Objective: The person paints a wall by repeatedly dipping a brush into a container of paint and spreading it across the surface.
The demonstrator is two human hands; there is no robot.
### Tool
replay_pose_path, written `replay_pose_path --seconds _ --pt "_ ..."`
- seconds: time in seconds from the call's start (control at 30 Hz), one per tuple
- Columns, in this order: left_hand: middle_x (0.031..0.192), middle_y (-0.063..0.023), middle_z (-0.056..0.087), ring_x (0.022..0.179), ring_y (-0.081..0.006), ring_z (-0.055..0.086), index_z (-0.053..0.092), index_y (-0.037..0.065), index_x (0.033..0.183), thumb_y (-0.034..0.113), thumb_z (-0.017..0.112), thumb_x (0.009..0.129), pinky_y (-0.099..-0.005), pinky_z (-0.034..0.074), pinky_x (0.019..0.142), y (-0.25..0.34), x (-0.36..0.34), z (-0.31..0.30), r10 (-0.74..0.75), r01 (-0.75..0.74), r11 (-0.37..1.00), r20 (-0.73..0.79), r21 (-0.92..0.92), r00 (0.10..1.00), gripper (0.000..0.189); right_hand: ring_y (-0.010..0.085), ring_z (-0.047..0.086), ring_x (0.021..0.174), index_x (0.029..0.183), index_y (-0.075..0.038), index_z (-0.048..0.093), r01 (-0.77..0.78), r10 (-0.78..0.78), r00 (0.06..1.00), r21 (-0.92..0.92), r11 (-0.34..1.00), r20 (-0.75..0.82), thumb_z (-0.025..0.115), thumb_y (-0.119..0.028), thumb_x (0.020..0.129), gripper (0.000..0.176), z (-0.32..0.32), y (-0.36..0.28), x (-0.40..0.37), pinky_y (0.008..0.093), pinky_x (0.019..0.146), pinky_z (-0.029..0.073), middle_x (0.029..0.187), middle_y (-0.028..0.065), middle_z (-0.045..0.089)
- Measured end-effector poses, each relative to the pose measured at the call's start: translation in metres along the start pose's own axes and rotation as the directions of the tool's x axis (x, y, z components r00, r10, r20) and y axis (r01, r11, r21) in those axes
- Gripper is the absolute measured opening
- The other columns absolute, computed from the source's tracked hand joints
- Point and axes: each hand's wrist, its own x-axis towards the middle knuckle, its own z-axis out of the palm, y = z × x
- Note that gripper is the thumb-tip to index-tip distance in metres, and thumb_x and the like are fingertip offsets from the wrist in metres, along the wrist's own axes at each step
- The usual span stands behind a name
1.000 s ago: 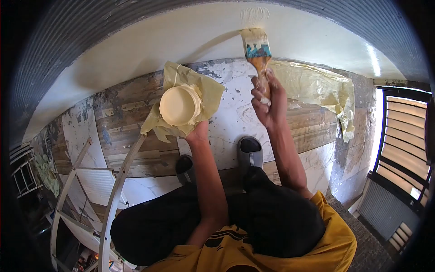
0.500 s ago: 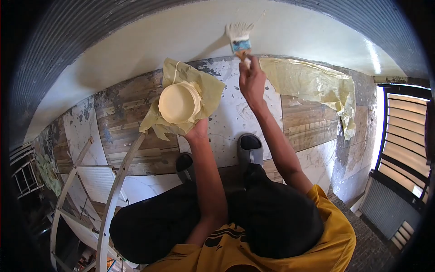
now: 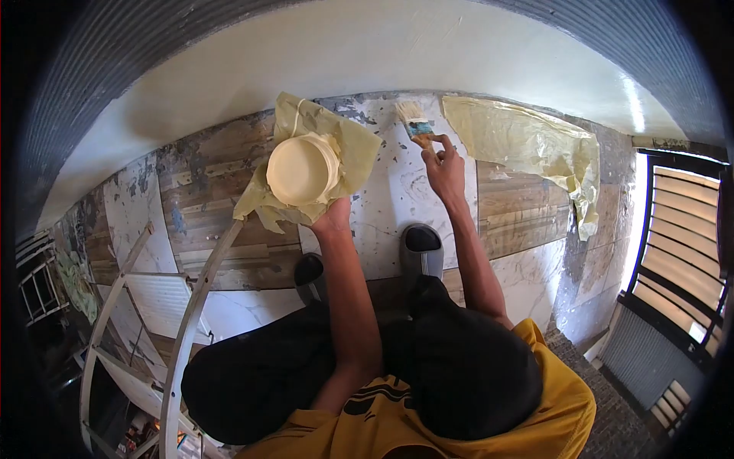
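Observation:
A round tub (image 3: 300, 170) of cream paint, wrapped around with a yellowish sheet (image 3: 358, 157), rests on my left hand (image 3: 333, 219), whose fingers are mostly hidden beneath it. My right hand (image 3: 445, 170) pinches the wooden handle of a paintbrush (image 3: 418, 126). The brush points up and left, to the right of the tub and apart from it. Its bristles are pale with paint and appear over the white floor tile, below the pale wall (image 3: 306, 57).
Another yellowish sheet (image 3: 520, 141) lies along the wall at the right. A ladder (image 3: 200, 294) stands at the lower left. My slippers (image 3: 422, 252) are on the tiled floor (image 3: 222, 203). At the far right is a slatted metal gate (image 3: 684, 237).
My right hand has come down and slightly right with the brush, whose bristles have left the wall area. The tub in my left hand is almost unmoved.

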Motion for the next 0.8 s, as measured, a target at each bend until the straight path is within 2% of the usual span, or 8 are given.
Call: replay_pose_path --seconds 0.1,0.17,0.27,0.5,0.57,0.6,0.7,0.8 --pt "0.139 -0.0123 0.044 0.13 -0.0303 0.039 0.044 0.004 0.133 0.043 0.062 0.083 -0.0467 0.028 0.11 0.0 0.0 -0.005 -0.043 0.047 0.998 0.067 -0.052 0.997 0.065 0.0234 0.05 0.047 0.109 -0.004 0.058 0.02 -0.02 1.0 -0.02 1.0 -0.013 0.061 -0.018 0.081 0.031 -0.003 -0.012 0.017 0.038 0.05 0.038 0.053 0.0133 0.053" --pt "0.139 -0.0122 0.044 0.13 -0.0302 0.039 0.044 0.005 0.133 0.044 0.062 0.083 -0.0466 0.028 0.11 0.0 0.001 -0.006 -0.021 0.02 0.999 -0.017 -0.03 1.0 0.066 0.0246 0.05 0.046 0.108 -0.004 0.058 0.072 -0.071 0.997 0.019 0.997 -0.042 0.06 -0.018 0.081 0.031 0.005 -0.016 0.033 0.039 0.05 0.038 0.052 0.0135 0.052" --pt "0.139 -0.0123 0.044 0.13 -0.0301 0.04 0.044 0.004 0.133 0.043 0.062 0.083 -0.0465 0.028 0.11 -0.002 0.0 -0.004 -0.023 0.024 1.0 0.021 -0.013 1.0 0.066 0.0372 0.056 0.051 0.11 -0.001 0.055 0.255 -0.255 0.959 -0.012 0.967 -0.124 0.056 -0.011 0.082 0.029 0.008 -0.041 0.048 0.0463 0.053 0.043 0.055 0.0195 0.056" --pt "0.139 -0.0121 0.044 0.13 -0.0298 0.039 0.046 0.004 0.132 0.041 0.063 0.083 -0.0463 0.028 0.11 0.001 -0.004 -0.001 -0.063 0.066 0.992 0.032 -0.105 0.997 0.064 0.0348 0.056 0.049 0.109 -0.002 0.054 0.288 -0.276 0.946 0.052 0.956 -0.17 0.06 -0.012 0.083 0.029 -0.02 -0.089 0.02 0.0435 0.051 0.043 0.056 0.0179 0.057" --pt "0.14 -0.0121 0.044 0.131 -0.0299 0.038 0.045 0.004 0.133 0.041 0.063 0.083 -0.0462 0.027 0.111 0.002 0.0 -0.004 -0.107 0.123 0.989 0.181 -0.079 0.978 0.065 0.0316 0.055 0.047 0.11 -0.002 0.054 0.332 -0.294 0.923 0.127 0.935 -0.249 0.061 -0.011 0.083 0.029 -0.029 -0.102 0.008 0.0401 0.049 0.042 0.057 0.0158 0.057" --pt "0.14 -0.0121 0.044 0.131 -0.0299 0.038 0.045 0.004 0.133 0.041 0.063 0.083 -0.0462 0.027 0.111 0.003 0.0 -0.005 -0.112 0.128 0.988 0.183 -0.081 0.977 0.065 0.0316 0.055 0.047 0.11 -0.002 0.054 0.334 -0.295 0.921 0.125 0.934 -0.254 0.061 -0.011 0.083 0.029 -0.031 -0.101 0.002 0.0401 0.049 0.042 0.057 0.0158 0.057" --pt "0.14 -0.0123 0.043 0.131 -0.0298 0.037 0.044 0.004 0.134 0.041 0.063 0.083 -0.0462 0.026 0.111 -0.001 -0.002 0.004 -0.054 0.059 0.996 0.078 -0.068 0.996 0.066 0.0241 0.051 0.043 0.11 -0.003 0.055 0.379 -0.328 0.893 0.125 0.917 -0.307 0.061 -0.01 0.084 0.028 -0.039 -0.088 -0.024 0.0354 0.046 0.038 0.054 0.0121 0.053" --pt "0.14 -0.0121 0.043 0.132 -0.0298 0.037 0.043 0.004 0.134 0.041 0.063 0.083 -0.0462 0.026 0.111 -0.001 -0.001 0.006 -0.004 0.004 1.0 0.05 -0.016 0.999 0.066 0.0071 0.037 0.045 0.112 -0.004 0.056 0.332 -0.254 0.899 0.177 0.926 -0.356 0.059 -0.008 0.084 0.029 -0.054 -0.069 -0.039 0.0249 0.042 0.027 0.052 0.0001 0.042"
